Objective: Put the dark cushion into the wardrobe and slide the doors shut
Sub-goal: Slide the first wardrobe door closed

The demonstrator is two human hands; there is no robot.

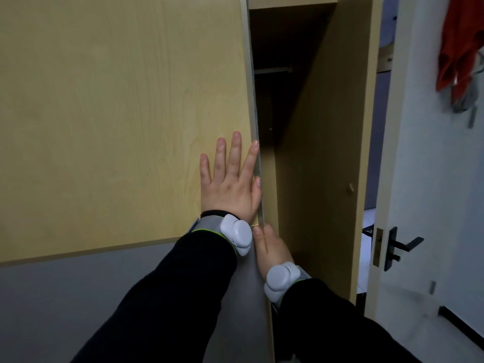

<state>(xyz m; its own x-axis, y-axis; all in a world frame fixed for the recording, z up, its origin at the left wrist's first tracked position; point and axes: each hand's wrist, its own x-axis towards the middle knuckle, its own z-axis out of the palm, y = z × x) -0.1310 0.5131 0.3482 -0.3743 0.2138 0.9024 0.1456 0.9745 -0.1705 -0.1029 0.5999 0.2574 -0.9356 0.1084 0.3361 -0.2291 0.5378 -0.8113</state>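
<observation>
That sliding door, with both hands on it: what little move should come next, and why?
Probably push the sliding door further right. A dark gap still shows between its edge and the wardrobe side panel; the left hand lies flat on it, the right hand at its edge.

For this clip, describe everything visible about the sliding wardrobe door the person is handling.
The sliding door is a flat panel of pale yellowish wood-look laminate above and plain grey below, with a thin metallic strip down its right edge. It is partly open: a dark gap remains between that edge and the wardrobe side panel. The left hand lies flat on its face, fingers spread, near the edge. The right hand touches the edge lower down, its fingers mostly hidden behind it. No handle shows.
</observation>
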